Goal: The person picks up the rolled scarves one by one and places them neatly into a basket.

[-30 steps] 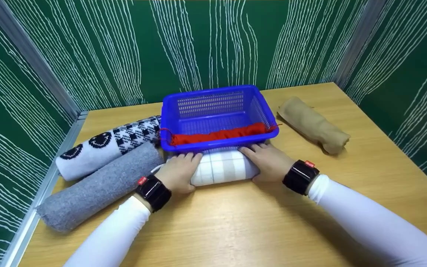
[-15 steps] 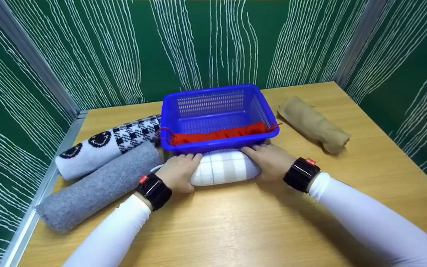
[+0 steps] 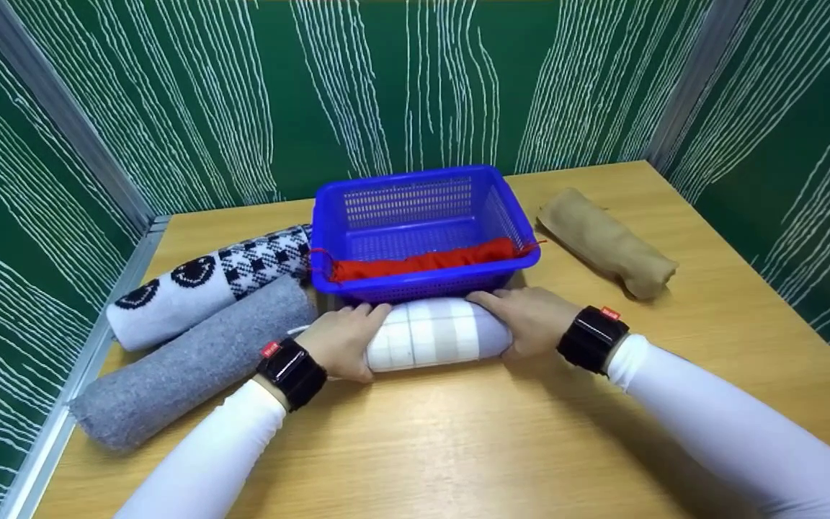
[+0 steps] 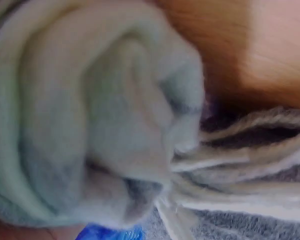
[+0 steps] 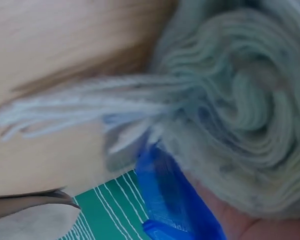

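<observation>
A rolled white-and-grey checked scarf [image 3: 435,334] lies on the wooden table [image 3: 458,440] just in front of a blue plastic basket [image 3: 415,229]. My left hand [image 3: 343,339] grips its left end and my right hand [image 3: 527,318] grips its right end, fingers curled over the top. The left wrist view shows the roll's spiral end [image 4: 95,115] with its fringe [image 4: 240,165]. In the right wrist view the other spiral end [image 5: 240,110] fills the frame, fringe [image 5: 80,107] trailing beside the basket's rim [image 5: 175,200]. A red rolled cloth [image 3: 422,261] lies inside the basket along its near wall.
Left of the basket lie a grey rolled scarf [image 3: 192,360] and a black-and-white patterned roll [image 3: 206,281]. A tan rolled cloth [image 3: 606,241] rests at the right. Green patterned walls [image 3: 415,79] close in the table on three sides.
The checked roll has turned slightly toward me and sits a little clear of the basket. Both hands shifted with it and now wrap further round its ends.
</observation>
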The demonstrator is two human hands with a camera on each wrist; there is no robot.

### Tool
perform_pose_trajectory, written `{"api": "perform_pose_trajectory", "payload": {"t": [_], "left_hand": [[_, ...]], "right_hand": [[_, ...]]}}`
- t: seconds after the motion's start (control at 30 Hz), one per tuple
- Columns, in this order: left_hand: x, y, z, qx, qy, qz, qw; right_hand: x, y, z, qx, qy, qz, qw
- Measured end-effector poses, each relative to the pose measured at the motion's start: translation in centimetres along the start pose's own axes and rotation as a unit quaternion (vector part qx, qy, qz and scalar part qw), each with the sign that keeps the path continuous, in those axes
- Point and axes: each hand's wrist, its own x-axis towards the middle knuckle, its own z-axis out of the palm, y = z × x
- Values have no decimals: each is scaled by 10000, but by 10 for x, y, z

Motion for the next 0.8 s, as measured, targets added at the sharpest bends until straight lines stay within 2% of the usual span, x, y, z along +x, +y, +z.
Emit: {"api": "perform_pose_trajectory", "payload": {"t": [0.23, 0.37, 0.8], "left_hand": [[-1, 2, 4, -38, 291, -279, 9992], [-1, 3, 2, -16, 334, -387, 9987], [-3, 4, -2, 40, 451, -308, 9985]], "right_hand": [[-2, 3, 3, 28, 197, -12, 9998], [0, 2, 0, 4, 224, 30, 9997], [-1, -2, -5, -186, 319, -13, 9993]]}}
